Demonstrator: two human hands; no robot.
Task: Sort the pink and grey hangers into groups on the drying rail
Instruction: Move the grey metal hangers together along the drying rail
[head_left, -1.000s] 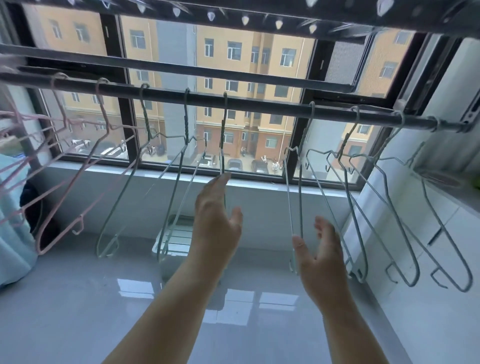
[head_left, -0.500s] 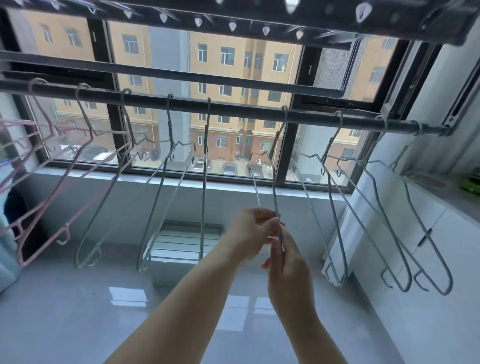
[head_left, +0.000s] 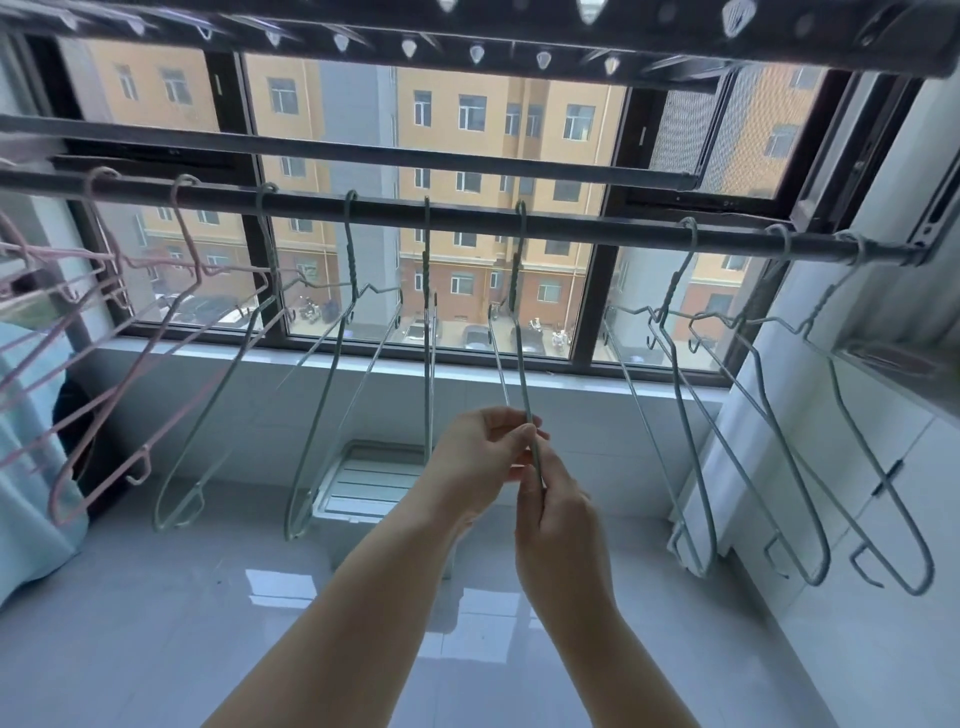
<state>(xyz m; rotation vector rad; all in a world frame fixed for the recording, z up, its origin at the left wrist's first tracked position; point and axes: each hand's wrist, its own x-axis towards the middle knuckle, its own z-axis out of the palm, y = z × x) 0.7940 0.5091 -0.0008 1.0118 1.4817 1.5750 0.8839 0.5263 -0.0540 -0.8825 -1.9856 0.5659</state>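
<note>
Head view: both my hands on one grey hanger (head_left: 521, 364).
Left hand (head_left: 478, 457) pinches its wire, right hand (head_left: 561, 519) grips just below; hook over drying rail (head_left: 597, 227).

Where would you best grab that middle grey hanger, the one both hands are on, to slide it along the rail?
Probably its twisted neck just under the hook, from below. The grey hanger hangs edge-on toward the camera; the left hand and right hand pinch its thin lower wire, where a push would likely swing it, not slide it.
</note>
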